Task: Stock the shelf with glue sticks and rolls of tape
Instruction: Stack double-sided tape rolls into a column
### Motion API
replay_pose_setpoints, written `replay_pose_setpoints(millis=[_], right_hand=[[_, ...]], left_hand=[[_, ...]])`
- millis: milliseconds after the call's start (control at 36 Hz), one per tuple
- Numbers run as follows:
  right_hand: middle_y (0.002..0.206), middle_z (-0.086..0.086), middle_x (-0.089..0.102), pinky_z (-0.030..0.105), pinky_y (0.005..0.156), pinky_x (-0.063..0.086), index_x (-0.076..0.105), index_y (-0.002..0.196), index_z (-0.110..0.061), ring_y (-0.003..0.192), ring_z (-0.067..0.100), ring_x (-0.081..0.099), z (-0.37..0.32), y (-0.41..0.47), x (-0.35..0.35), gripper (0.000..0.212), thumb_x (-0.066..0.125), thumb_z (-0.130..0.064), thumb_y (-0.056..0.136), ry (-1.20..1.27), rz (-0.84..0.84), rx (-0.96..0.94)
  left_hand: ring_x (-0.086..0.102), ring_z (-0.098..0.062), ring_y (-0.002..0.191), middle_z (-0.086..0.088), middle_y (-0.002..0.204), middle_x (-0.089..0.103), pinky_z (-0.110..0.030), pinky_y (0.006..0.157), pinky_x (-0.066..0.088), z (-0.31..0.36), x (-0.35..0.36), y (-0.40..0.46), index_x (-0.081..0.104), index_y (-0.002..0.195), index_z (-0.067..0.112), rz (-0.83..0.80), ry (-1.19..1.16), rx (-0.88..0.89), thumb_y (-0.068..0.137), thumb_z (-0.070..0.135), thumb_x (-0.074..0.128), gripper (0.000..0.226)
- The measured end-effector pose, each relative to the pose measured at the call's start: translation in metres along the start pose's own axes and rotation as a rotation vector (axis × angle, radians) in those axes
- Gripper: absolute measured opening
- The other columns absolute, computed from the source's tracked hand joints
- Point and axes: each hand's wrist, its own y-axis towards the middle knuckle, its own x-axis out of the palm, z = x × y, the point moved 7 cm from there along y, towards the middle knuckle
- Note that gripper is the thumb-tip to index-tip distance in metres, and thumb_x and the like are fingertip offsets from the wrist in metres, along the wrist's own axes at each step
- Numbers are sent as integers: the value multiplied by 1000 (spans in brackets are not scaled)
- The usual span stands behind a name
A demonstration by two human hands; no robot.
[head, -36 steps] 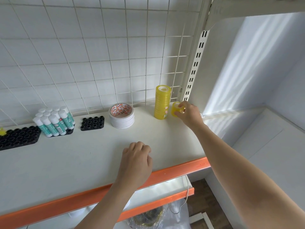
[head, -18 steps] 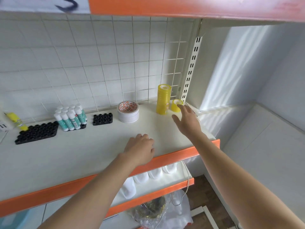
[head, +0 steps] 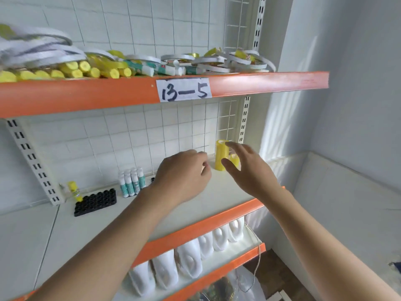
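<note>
A tall stack of yellow tape rolls (head: 221,155) stands at the back right of the middle shelf (head: 217,193). A small yellow roll (head: 234,160) sits beside it, partly hidden by my right hand (head: 249,168). That hand hovers just in front with fingers spread and holds nothing. My left hand (head: 182,174) is raised above the shelf with fingers loosely curled, empty. Green-and-white glue sticks (head: 132,182) stand upright to its left. The upper shelf holds piled white tape rolls (head: 217,61) and yellow glue sticks (head: 71,70).
A black holder tray (head: 95,202) lies on the middle shelf with a single yellow glue stick (head: 74,191) at its left end. A "13-5" label (head: 184,90) marks the upper shelf's orange edge. White moulded items (head: 188,261) fill the lower shelf. A wall closes the right side.
My right hand has let go of the small yellow roll and drawn back with fingers spread. My left hand has lifted off the shelf. The view has tilted up to the upper shelf.
</note>
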Motion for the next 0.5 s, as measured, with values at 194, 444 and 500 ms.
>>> replay_pose_setpoints(millis=[194,444,500], right_hand=[[130,-7,53,32,82,46,47,137,-29,116,18,53,-83,-31,-72,48,45,-48,92,-134,144,-88],[133,-6,52,32,77,44,49,134,-28,118,19,51,-124,-25,-142,42,52,-42,96,-223,319,-157],[132,-4,53,33,76,45,49,134,-27,118,21,51,-123,-14,-151,41,52,-41,96,-232,343,-157]], left_hand=[[56,-15,89,10,92,62,-30,76,46,31,-98,-35,61,88,27,97,-99,132,93,40,46,21],[53,-20,80,8,86,59,-30,66,40,40,-193,-20,60,86,26,375,-23,225,92,32,47,15],[51,-19,80,7,86,56,-31,65,38,39,-198,-7,59,87,25,390,19,216,92,31,46,15]])
